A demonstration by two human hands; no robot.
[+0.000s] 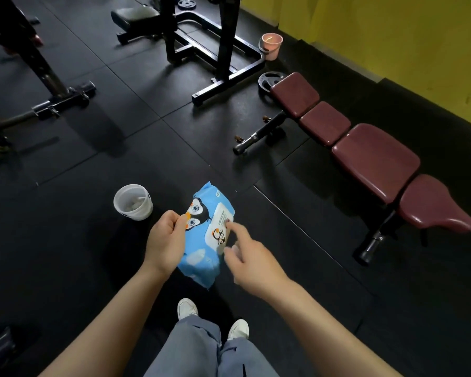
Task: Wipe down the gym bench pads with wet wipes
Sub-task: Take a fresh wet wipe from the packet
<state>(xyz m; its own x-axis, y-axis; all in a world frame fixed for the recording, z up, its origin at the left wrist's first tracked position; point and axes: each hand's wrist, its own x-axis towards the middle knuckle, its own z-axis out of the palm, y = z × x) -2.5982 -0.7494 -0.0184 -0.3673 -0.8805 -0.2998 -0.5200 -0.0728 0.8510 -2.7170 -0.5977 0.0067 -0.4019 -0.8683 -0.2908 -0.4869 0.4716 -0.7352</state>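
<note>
My left hand point(167, 239) grips a blue pack of wet wipes point(204, 235) with a penguin print, holding it in the air above the black floor. My right hand point(249, 258) reaches to the pack, its index fingertip touching the white flap lid while the other fingers hang loosely curled. The gym bench point(375, 156) with several maroon pads stands on the floor to the right, running from far centre to near right. Neither hand touches the bench.
A white bucket point(133, 201) with crumpled white wipes inside stands on the floor left of my hands. A pink bucket point(271, 46) sits by the yellow wall. A black rack frame point(215, 50), a weight plate point(268, 83) and a barbell point(52, 103) lie farther off.
</note>
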